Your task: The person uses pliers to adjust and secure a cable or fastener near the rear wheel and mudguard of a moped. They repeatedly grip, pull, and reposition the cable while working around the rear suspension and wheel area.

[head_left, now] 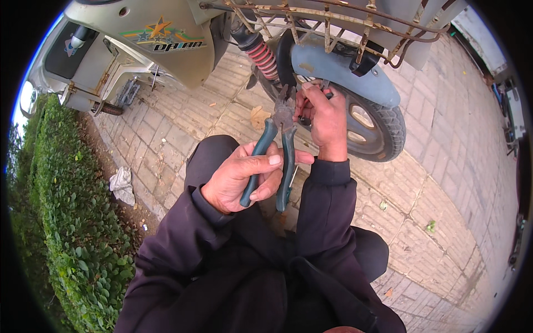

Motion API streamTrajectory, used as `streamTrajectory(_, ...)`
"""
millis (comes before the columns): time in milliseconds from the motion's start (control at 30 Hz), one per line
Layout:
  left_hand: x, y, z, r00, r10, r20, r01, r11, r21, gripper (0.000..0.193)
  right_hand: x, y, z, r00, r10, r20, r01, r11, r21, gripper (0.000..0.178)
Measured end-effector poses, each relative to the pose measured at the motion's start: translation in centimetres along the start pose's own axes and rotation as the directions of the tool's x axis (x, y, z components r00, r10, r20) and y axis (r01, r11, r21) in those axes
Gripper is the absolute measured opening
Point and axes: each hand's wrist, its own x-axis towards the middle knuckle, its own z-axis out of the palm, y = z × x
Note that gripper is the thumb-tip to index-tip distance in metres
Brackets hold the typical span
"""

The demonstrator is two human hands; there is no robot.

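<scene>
My left hand (244, 173) grips a pair of pliers (284, 114) with dark green handles and a worn, rusty head. The handles are spread apart, and the jaws point away from me toward the front wheel (390, 132) of a scooter. Close beside the plier head, my right hand (328, 123) is closed, its thumb and fingers pinched together in front of the wheel. Small dark bits show at its fingers, but what it holds is too hidden to name. Above it curves the grey-blue front fender (341, 65). A red-coiled shock absorber (263, 59) stands to the left.
A rusty wire basket (327, 26) overhangs the wheel. The scooter's beige body panel (166, 41) fills the upper left, with another vehicle (83, 72) behind it. A hedge (78, 222) and a crumpled whitish scrap (122, 186) border the brick paving (422, 222). Dark objects line the far right.
</scene>
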Motion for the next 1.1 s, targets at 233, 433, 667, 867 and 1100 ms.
streamTrajectory(233, 1.1, 3.3, 1.8, 0.958, 0.258, -0.123, -0.082, 0.66, 0.746, 0.016, 0.4, 0.6, -0.5, 0.999, -0.028, 0.031, 0.027, 0.999, 0.027, 0.018)
streamTrajectory(433, 4.8, 7.4, 1.9, 0.85, 0.418, 0.321, -0.151, -0.389, 0.909, 0.017, 0.3, 0.6, -0.5, 0.998, -0.013, 0.067, 0.011, 0.999, 0.035, 0.018)
streamTrajectory(667, 5.5, 7.9, 2.7, 0.836, 0.421, 0.353, 0.002, -0.645, 0.765, 0.013, 0.5, 0.8, -0.7, 0.997, -0.017, 0.082, 0.014, 0.999, 0.031, 0.015)
streamTrajectory(867, 5.9, 7.8, 4.3, 0.845, 0.356, 0.399, 0.046, -0.792, 0.609, 0.013, 0.4, 0.8, -0.4, 0.998, -0.04, 0.051, 0.037, 0.998, 0.047, 0.018)
streamTrajectory(1100, 6.8, 5.9, 6.4, 0.841, 0.403, 0.362, 0.247, -0.879, 0.407, 0.011, 0.2, 0.5, 0.1, 0.996, -0.086, 0.003, 0.086, 0.996, -0.019, 0.02)
